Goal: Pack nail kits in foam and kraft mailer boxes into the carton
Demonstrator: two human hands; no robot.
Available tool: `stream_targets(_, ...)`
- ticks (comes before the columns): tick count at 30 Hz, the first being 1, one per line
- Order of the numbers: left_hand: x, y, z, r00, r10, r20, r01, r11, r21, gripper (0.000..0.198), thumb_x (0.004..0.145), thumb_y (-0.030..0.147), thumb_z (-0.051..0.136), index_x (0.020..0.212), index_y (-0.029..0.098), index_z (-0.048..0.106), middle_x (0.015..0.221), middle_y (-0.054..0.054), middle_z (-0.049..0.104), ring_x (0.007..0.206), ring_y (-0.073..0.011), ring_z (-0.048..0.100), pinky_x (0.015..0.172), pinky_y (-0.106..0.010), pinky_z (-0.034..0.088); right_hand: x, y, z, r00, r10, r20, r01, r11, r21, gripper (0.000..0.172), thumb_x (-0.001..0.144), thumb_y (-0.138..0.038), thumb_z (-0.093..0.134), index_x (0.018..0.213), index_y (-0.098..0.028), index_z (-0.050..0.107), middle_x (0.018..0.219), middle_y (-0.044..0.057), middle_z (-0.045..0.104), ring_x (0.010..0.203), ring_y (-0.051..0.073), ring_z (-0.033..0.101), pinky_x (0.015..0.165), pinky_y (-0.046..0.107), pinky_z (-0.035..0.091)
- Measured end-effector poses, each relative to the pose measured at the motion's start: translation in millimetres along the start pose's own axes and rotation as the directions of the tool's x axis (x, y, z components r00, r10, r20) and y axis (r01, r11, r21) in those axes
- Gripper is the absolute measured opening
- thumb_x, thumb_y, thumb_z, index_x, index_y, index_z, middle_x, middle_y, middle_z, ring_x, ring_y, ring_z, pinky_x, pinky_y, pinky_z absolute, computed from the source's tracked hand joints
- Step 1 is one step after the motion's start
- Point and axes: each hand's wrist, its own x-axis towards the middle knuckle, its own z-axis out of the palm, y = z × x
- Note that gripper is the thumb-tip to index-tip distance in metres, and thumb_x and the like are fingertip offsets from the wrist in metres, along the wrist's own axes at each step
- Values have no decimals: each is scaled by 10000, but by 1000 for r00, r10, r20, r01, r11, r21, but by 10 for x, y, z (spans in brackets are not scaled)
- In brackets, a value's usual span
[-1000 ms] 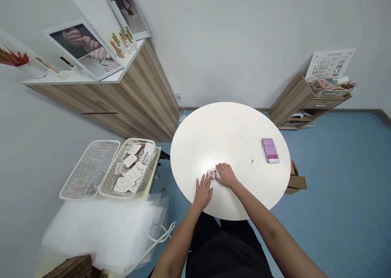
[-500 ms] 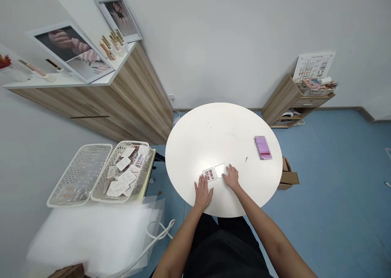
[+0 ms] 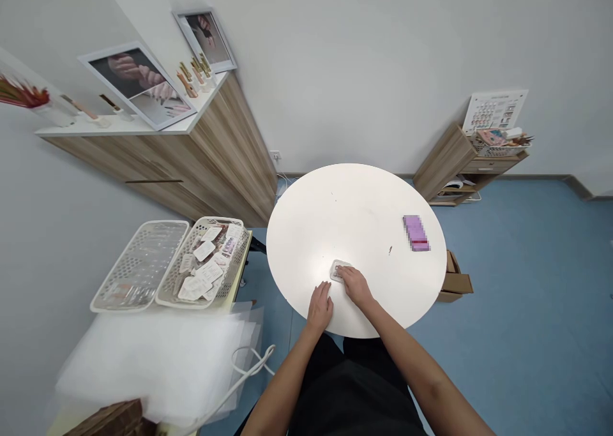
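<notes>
Our right hand point(image 3: 357, 287) pins a small case point(image 3: 338, 263) at the near edge of the tabletop point(image 3: 354, 212), fingers pressed over it; we cannot tell if they grip. Our left hand point(image 3: 320, 308) lies released just beside it.

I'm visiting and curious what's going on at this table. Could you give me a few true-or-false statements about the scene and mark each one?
1. The right hand rests on a clear case. True.
2. The left hand holds the pink box. False: the left hand is on the table, and the pink box lies well away from both hands, toward the table's far right.
3. The table is white with a rounded edge. True.
4. The basket of paper cards stands on the table. False: it stands off to the left of the table.
</notes>
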Motion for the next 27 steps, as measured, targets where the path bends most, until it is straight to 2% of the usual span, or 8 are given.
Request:
stream_targets(2, 54, 14, -71, 999, 33, -6, -33, 999, 41, 598, 913, 141, 320, 1507, 190, 266, 1525, -118, 383, 1421, -230, 335, 1160, -486, 295, -93, 40, 83, 998, -65, 19, 67, 995, -70, 526, 846, 13, 369, 1282, -181, 590, 1313, 102, 620, 1240, 221, 540, 1012, 424, 462)
stream_targets(6, 179, 61, -112, 976, 181, 118, -200, 963, 183, 670, 890, 117, 333, 1535, 183, 162, 1599, -101, 221, 1478, -247, 177, 1175, -523, 221, -309, 115, 220, 987, -147, 61, 157, 964, -216, 577, 840, 6, 378, 1382, -146, 504, 1418, 124, 526, 1365, 240, 411, 1104, 471, 367)
stream_targets(11, 227, 52, 12, 965, 218, 142, -254, 913, 321, 694, 885, 116, 340, 1541, 168, 120, 1598, -102, 218, 1480, -254, 163, 1180, -553, 173, -502, 100, 307, 992, -113, 47, 122, 921, -369, 630, 867, -75, 406, 1491, -102, 321, 1554, 142, 316, 1459, 266, 219, 1168, 505, 240)
stream_targets(15, 197, 24, 93, 967, 216, 138, -251, 905, 342, 703, 877, 102, 335, 1542, 142, 108, 1596, -116, 218, 1480, -242, 164, 1185, -522, 183, -533, 76, 318, 993, -95, 77, 117, 916, -383, 637, 862, -77, 390, 1493, -74, 304, 1561, 146, 300, 1470, 268, 179, 1167, 487, 249)
stream_targets(21, 251, 46, 148, 975, 189, 120, -218, 923, 317, 695, 869, 111, 349, 1534, 130, 149, 1598, -123, 210, 1483, -244, 149, 1188, -512, 181, -452, 137, 266, 989, -106, 105, 137, 923, -359, 655, 858, -102, 393, 1504, -83, 281, 1566, 139, 292, 1472, 266, 171, 1176, 503, 219)
stream_targets(24, 460, 80, 163, 979, 163, 125, -193, 937, 291, 662, 878, 127, 349, 1520, 111, 192, 1593, -144, 218, 1481, -250, 158, 1185, -514, 188, -268, 245, 200, 990, -79, 115, 116, 926, -360, 645, 873, -136, 394, 1507, -99, 282, 1567, 128, 294, 1470, 273, 176, 1181, 529, 179)
stream_targets(27, 781, 125, 155, 985, 118, 124, -147, 954, 261, 660, 869, 137, 372, 1512, 125, 225, 1592, -154, 213, 1477, -264, 174, 1177, -533, 193, 18, 392, 92, 989, -15, 144, 66, 930, -361, 648, 866, -147, 404, 1505, -124, 300, 1565, 111, 303, 1459, 288, 207, 1175, 552, 162)
